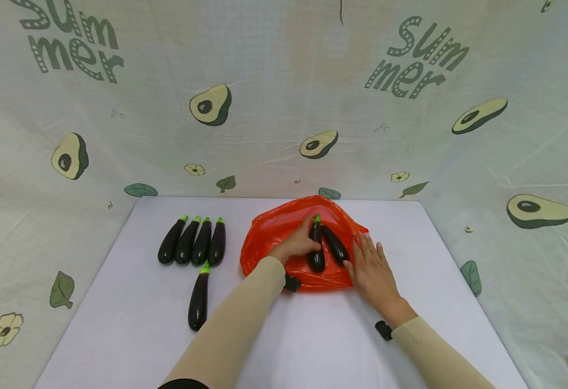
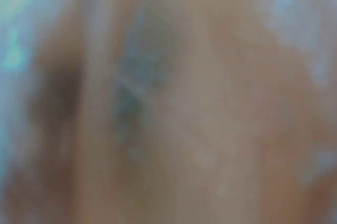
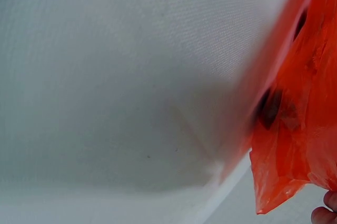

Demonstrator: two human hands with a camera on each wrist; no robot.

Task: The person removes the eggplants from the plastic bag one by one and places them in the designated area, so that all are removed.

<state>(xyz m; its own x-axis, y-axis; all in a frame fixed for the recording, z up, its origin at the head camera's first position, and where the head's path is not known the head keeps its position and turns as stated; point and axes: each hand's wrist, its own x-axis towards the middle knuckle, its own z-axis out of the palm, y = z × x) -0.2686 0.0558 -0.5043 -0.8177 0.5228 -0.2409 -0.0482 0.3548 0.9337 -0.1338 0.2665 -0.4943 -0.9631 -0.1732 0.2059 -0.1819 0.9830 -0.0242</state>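
A red plastic bag (image 1: 274,229) lies spread on the table with two eggplants on it. My left hand (image 1: 296,243) grips the left eggplant (image 1: 317,262), thumb across its front and fingers at its far side, green stem pointing away from me. Just to the right, the second eggplant (image 1: 335,245) lies slanted on the red plastic. My right hand (image 1: 373,273) rests with fairly straight fingers on the bag's right edge. In the right wrist view, the crumpled bag (image 3: 300,145) fills the right side, with fingertips (image 3: 329,208) at the lower corner. The left wrist view is blurred.
On the left, several eggplants (image 1: 185,243) lie side by side in a row, stems away from me. One more eggplant (image 1: 198,302) lies nearer, below that row. The white table (image 1: 133,313) is bordered by a cloth backdrop (image 1: 264,70) printed with avocados and leaves.
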